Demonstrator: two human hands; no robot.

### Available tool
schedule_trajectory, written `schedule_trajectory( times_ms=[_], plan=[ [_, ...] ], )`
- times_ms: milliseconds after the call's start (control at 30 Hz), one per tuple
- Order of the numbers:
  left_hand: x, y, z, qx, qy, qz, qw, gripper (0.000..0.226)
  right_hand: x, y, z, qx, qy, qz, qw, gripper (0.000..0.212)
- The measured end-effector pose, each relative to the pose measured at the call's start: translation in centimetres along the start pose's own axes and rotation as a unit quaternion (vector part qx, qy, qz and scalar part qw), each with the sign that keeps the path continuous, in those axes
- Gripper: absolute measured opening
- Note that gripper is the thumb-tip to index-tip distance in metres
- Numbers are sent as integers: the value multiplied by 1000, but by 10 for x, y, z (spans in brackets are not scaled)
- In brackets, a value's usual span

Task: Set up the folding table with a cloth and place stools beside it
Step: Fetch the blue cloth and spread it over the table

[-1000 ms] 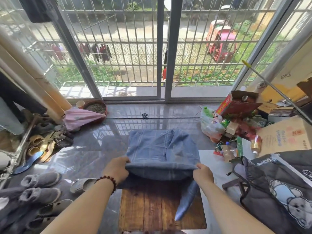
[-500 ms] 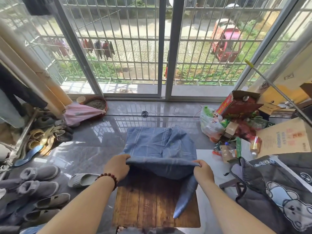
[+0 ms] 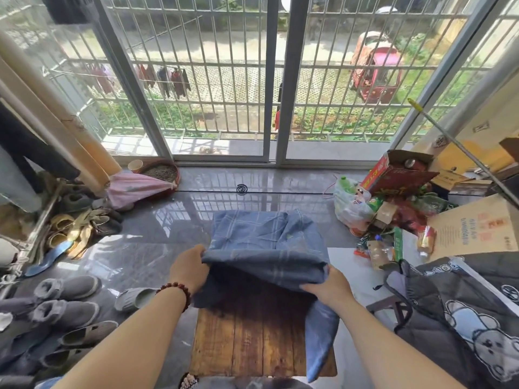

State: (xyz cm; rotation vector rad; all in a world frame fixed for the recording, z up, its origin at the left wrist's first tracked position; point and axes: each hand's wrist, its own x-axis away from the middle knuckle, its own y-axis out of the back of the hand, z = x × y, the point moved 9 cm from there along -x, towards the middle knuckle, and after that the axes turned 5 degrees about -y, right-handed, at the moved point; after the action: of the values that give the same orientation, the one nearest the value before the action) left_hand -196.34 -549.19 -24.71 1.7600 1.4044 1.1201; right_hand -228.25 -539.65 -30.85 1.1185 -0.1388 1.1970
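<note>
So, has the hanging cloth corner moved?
Yes, toward the person. The hanging cloth corner now overlaps the near edge of the wooden table; earlier it stopped short.

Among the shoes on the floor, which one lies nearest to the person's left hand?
The single pale grey slipper, just left of the left hand gripping the cloth; the fuzzy grey shoes and dark clogs lie farther left.

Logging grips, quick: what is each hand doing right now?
Left hand: grips the cloth at its near edge.
Right hand: grips the same edge of the cloth.
</note>
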Motion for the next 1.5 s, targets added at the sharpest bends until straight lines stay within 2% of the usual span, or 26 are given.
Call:
schedule_trajectory(
  times_ms=[100,167,233,300,433,567,633,700,833,900,1000,1100,1167,1333,1433,1500],
  plan=[
    [-9,14,-3,25,-17,-10,1000,13,5,11,10,19,4,-65,998,30],
    [-19,25,-8,21,-40,-8,999,13,9,17,16,-24,-17,-107,994,21],
    [-31,37,-12,31,-54,-5,998,21,17,19,28,-57,-23,-139,988,22],
    [-42,49,-14,28,-69,4,997,19,24,17,40,-80,-37,-161,983,25],
    [-65,68,-15,28,-123,41,991,24,37,-1,66,-186,-53,-167,967,19],
    [-84,95,-30,59,-195,33,978,21,58,-12,78,-342,-76,-193,917,14],
    [-85,109,-42,59,-228,15,972,23,75,-9,82,-412,-72,-229,879,11],
    [-87,117,-51,81,-249,9,965,20,87,-8,82,-458,-61,-269,845,20],
    [-91,115,-66,110,-276,32,954,11,102,-10,67,-436,-109,-334,828,34],
    [-91,112,-71,106,-285,40,952,18,102,-11,59,-440,-121,-339,823,36],
    [-99,104,-77,107,-284,51,952,18,94,-8,58,-449,-112,-336,820,40],
    [-108,87,-89,129,-262,109,950,15,83,-12,61,-501,-107,-297,805,39],
    [-110,72,-103,160,-260,166,938,12,75,-14,69,-513,-92,-261,813,39],
    [-104,47,-139,122,-317,234,911,23,55,-18,111,-392,-11,-183,901,48],
    [-109,34,-155,112,-342,286,888,18,44,-25,132,-349,18,-155,924,55],
    [-113,24,-163,104,-359,331,867,12,40,-27,141,-314,5,-161,936,45]
  ],
)
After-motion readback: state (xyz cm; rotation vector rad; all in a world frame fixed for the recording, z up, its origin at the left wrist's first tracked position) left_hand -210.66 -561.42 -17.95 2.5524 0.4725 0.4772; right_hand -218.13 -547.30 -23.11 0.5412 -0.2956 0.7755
